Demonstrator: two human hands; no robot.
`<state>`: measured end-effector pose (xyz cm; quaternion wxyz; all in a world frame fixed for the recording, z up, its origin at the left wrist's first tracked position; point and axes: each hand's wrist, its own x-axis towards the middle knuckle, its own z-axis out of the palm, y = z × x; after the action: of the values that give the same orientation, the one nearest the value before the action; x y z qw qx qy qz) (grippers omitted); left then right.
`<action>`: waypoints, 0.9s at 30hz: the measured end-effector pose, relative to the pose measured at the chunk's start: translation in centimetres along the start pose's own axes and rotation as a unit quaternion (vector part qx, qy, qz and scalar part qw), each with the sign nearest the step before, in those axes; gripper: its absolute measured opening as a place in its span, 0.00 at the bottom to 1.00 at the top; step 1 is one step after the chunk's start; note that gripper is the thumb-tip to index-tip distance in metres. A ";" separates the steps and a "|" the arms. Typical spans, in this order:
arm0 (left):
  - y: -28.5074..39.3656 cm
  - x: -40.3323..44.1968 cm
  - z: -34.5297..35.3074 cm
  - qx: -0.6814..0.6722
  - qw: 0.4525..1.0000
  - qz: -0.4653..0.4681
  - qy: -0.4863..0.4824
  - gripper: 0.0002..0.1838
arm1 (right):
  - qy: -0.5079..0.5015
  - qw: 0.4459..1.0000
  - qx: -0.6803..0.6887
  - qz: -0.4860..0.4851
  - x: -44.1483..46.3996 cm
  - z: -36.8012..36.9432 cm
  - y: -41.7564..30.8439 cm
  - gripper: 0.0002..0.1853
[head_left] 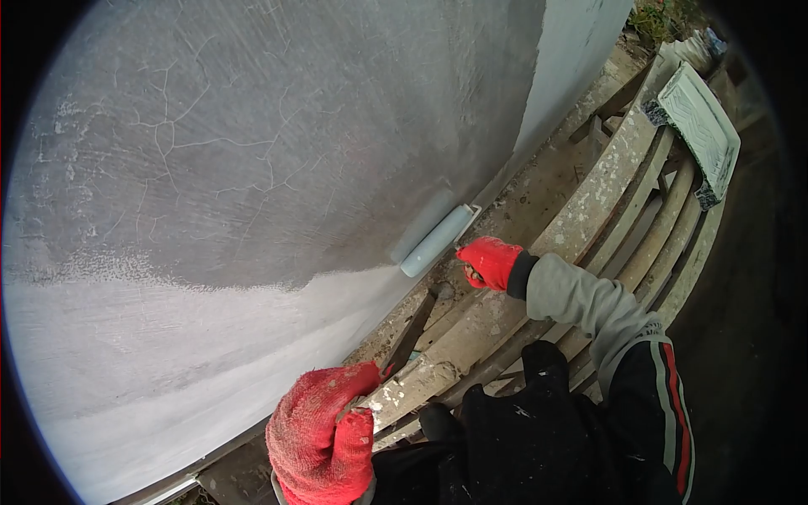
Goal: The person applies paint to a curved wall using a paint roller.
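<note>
"Where's the roller [438, 241]?"

"By the grey wall [278, 194], ten o'clock from the gloved right hand [490, 263], which is clenched on it."

"And the left hand [324, 433]?"

"Seven o'clock, curled at the spattered plank [593, 206] (gripping it? I can't tell). The tray [699, 130] sits at two."

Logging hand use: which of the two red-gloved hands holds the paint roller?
The right hand holds the paint roller at the wall; the left hand, lower in view, is at the end of the slatted bench.
</note>
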<state>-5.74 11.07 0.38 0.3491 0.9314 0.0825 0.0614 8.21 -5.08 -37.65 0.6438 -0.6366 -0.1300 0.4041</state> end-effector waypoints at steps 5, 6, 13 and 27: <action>-0.1 -0.3 -0.4 0.008 1.000 0.002 0.004 0.21 | -0.058 0.984 0.129 0.109 -1.6 -1.6 -0.8 0.09; -0.2 -0.2 -0.5 0.013 1.000 0.007 0.008 0.21 | -0.004 0.931 0.270 0.246 -1.7 -1.5 -1.7 0.09; -0.2 0.1 -1.5 -0.016 0.999 0.013 -0.048 0.18 | -0.120 0.828 -0.533 -0.127 5.1 -1.4 1.3 0.10; -1.4 0.3 -1.3 -0.010 0.999 0.003 -0.049 0.16 | -0.016 0.964 -0.252 -0.085 2.4 -2.7 1.5 0.06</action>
<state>-5.85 12.95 0.44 0.3619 0.9300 0.0620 0.0177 11.04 -5.52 -40.26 0.4920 -0.7588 -0.2912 0.3121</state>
